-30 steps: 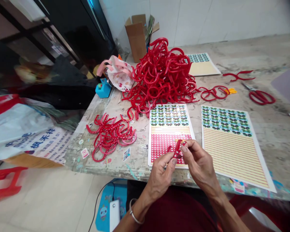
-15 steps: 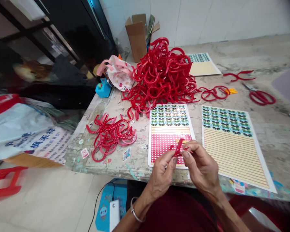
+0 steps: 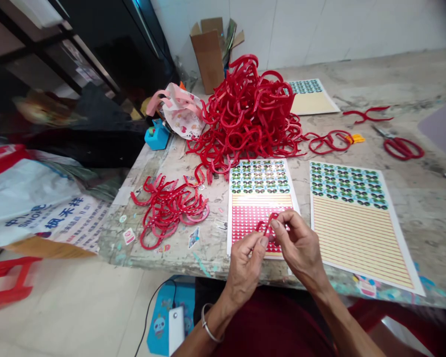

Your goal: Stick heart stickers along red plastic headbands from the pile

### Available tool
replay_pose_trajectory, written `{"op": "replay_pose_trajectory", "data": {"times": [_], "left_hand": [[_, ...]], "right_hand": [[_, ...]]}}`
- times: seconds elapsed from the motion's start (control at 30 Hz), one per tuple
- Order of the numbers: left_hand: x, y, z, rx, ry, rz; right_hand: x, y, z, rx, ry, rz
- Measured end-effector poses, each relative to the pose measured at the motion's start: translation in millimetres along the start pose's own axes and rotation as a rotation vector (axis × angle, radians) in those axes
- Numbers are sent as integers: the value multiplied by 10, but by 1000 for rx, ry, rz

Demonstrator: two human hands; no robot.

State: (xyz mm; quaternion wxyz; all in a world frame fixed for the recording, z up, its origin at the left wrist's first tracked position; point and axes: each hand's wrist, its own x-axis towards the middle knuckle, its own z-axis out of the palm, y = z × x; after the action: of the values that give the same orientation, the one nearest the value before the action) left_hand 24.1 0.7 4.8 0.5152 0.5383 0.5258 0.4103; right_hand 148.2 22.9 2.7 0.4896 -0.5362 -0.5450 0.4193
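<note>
A thin red band (image 3: 267, 225) is pinched between my left hand (image 3: 246, 263) and my right hand (image 3: 299, 243), above the lower part of a sticker sheet (image 3: 260, 201) with red, striped and green-blue rows. My right fingertips grip the band's upper end, and my left fingers close on its lower end. A small heap of red bands (image 3: 173, 208) lies to the left. Behind the sheet rises a big pile of red bands (image 3: 250, 111). Another sheet (image 3: 360, 238), striped with green-blue rows on top, lies on the right.
Red-handled scissors (image 3: 403, 148) lie at the right on the worn table (image 3: 215, 258). Behind are a cardboard box (image 3: 208, 59), a patterned bag (image 3: 182, 111), a blue tape dispenser (image 3: 156, 135) and a third sheet (image 3: 310, 101). A white power bank (image 3: 176, 329) sits below the table edge.
My right hand has shifted left and slightly up, and its fingers now hold the upper end of the band. My left hand has moved a little left.
</note>
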Motion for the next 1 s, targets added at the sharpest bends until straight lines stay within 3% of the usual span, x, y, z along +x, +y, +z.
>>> {"op": "replay_pose_trajectory", "data": {"times": [0.2, 0.3, 0.5, 0.63, 0.87, 1.0], "left_hand": [[10, -9, 8, -15, 54, 0], [1, -24, 2, -18, 76, -29], [-19, -20, -6, -15, 51, 4], [-42, -10, -17, 0, -4, 68], [-103, -98, -22, 75, 89, 102], [-113, -127, -15, 82, 73, 123]], "right_hand": [[-29, 52, 34, -253, 130, -123], [-3, 102, -7, -187, 221, -12], [28, 59, -43, 283, -123, 211], [-10, 11, 29, 367, -142, 313], [-24, -16, 26, 418, -112, 358], [16, 13, -1, 399, -92, 345]]}}
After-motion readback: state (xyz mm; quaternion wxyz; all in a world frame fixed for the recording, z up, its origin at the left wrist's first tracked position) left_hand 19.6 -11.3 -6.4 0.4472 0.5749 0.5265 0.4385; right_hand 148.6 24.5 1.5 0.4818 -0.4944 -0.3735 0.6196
